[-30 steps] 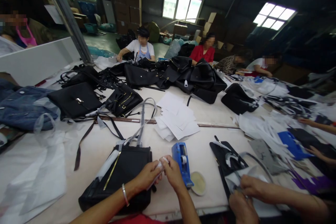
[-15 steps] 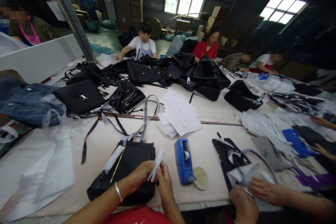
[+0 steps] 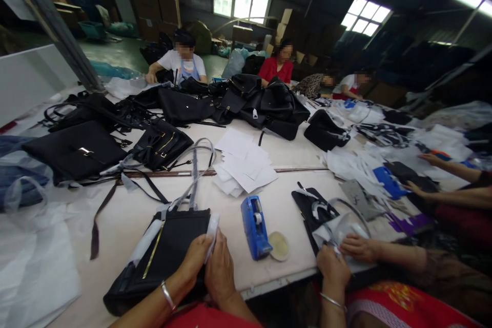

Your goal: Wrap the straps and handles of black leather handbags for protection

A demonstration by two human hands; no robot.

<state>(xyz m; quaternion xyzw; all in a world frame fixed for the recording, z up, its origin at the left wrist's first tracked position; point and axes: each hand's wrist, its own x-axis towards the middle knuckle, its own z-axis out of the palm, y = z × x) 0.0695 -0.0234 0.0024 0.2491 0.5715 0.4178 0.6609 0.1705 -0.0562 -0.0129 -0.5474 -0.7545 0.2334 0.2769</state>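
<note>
A black handbag (image 3: 177, 246) with a gold zipper lies on the near table, its handles (image 3: 195, 174) wrapped in clear plastic and rising toward the far side. A strip of white wrapping (image 3: 212, 226) stands at the bag's right edge. My left hand (image 3: 195, 259), below a silver bracelet, pinches that strip from the left. On the other side, my right hand (image 3: 220, 269) presses the strip against the bag's side, fingers close together. Another white roll (image 3: 148, 241) lies along the bag's left side. The strip's lower end is hidden by my hands.
A blue tape dispenser (image 3: 255, 228) and a round roll (image 3: 279, 246) stand right of the bag. White paper sheets (image 3: 246, 161) lie beyond. At right, a co-worker's hands (image 3: 346, 256) handle another black bag (image 3: 309, 210). Black bags (image 3: 265, 105) are piled at the back.
The view has swung right, so everything sits farther left. My hands have brought the white strip down against the bag's right edge, and my right hand has come up along it.
</note>
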